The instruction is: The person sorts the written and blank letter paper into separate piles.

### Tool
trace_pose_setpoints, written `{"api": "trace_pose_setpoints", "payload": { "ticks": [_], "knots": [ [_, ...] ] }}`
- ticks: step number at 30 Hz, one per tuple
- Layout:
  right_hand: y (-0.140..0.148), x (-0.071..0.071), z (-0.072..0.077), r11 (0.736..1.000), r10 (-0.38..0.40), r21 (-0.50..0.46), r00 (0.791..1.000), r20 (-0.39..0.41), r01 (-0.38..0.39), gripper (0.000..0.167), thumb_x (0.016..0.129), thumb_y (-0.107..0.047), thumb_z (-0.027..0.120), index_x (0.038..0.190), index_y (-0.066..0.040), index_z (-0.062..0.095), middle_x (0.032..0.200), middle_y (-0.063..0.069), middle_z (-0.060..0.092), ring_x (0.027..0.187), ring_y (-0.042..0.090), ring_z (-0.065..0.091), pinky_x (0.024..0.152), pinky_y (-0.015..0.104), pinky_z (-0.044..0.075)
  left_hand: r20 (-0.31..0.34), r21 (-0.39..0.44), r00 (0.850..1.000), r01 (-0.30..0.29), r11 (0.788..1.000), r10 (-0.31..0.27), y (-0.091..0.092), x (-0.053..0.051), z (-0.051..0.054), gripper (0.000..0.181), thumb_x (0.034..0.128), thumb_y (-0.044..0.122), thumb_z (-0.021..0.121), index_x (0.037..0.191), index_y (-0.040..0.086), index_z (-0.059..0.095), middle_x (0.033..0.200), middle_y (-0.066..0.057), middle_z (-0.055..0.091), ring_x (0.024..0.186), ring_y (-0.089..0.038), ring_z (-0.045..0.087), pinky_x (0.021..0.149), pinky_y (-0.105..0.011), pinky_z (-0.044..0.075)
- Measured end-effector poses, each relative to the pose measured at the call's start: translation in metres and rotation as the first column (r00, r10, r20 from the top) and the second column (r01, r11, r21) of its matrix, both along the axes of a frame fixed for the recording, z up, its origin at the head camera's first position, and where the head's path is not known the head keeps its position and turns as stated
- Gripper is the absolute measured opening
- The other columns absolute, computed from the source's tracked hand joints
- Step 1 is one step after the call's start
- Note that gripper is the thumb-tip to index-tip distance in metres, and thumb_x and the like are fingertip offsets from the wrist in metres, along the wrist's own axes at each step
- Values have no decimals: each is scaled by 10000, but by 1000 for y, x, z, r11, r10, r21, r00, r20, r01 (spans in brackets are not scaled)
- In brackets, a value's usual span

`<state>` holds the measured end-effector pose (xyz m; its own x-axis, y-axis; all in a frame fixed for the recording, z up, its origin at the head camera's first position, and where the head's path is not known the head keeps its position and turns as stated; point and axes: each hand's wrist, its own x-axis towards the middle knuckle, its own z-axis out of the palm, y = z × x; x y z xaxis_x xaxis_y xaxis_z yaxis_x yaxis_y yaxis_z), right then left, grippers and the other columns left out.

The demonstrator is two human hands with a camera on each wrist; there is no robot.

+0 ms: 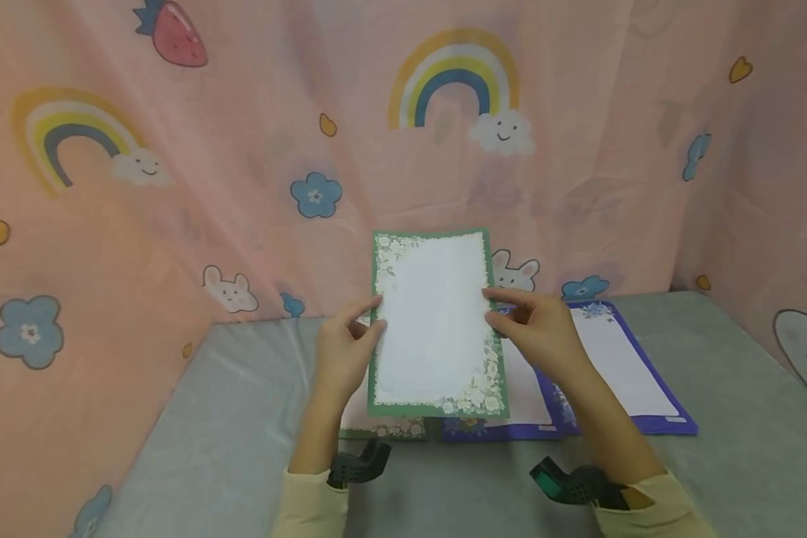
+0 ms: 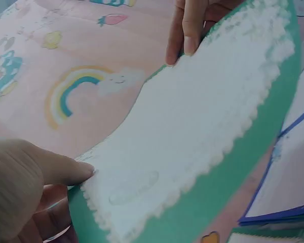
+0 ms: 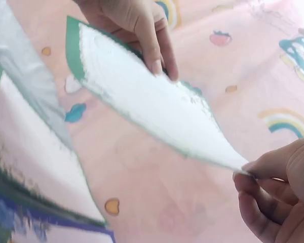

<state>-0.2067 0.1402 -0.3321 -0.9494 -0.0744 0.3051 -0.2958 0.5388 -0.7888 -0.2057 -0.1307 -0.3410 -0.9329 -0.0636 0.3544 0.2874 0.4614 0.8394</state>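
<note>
You hold the rectangular white paper sheet with a green floral border upright above the grey cloth-covered bench. Your left hand pinches its left edge and your right hand its right, probably to keep thin paper spread and its blank middle uncovered. Purple-bordered white paper sheets lie side by side at right, apparently to stay distinguishable.

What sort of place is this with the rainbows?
Perhaps a little paper-craft corner indoors, though I can't be sure: pink cloth printed with rainbows hangs behind a grey table, purple-bordered sheets lie on it, and a green-bordered sheet is held up.
</note>
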Motion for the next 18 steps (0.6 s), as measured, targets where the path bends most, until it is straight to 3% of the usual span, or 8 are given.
{"api": "trace_pose_setpoints", "payload": {
  "ticks": [1,4,9,18],
  "knots": [
    [-6,-1,2,1000,-3,9,1000,-16,3,378,955,-171,699,1331,-141,676,738,116,715,653,194,602,527,273,438,-2,-14,1000,-21,1000,21,-4,2,2,373,932,106,714,1299,172,700,959,-115,696,612,-148,532,517,-241,428],
    [-25,-2,6,1000,1,27,998,-58,1,375,944,-128,699,1319,-136,685,660,72,670,588,186,514,507,282,405,-33,-71,996,-80,994,78,-14,4,7,381,937,100,708,1311,170,692,1084,-86,712,663,-161,551,552,-246,456],
    [-53,-5,8,1000,21,-5,997,-78,-21,378,941,-102,690,1317,-135,686,659,89,655,575,179,499,506,280,403,-97,-131,983,-168,977,156,-31,6,11,385,930,54,704,1307,132,693,1210,-99,700,719,-174,549,590,-228,454],
    [-82,-11,-18,997,41,-69,998,-47,-45,398,943,-71,661,1338,-120,668,599,102,613,508,131,448,459,244,366,-64,-169,976,-216,962,208,-49,1,7,347,943,60,685,1284,119,705,1204,-76,705,742,-180,522,606,-225,441]
  ]
}}
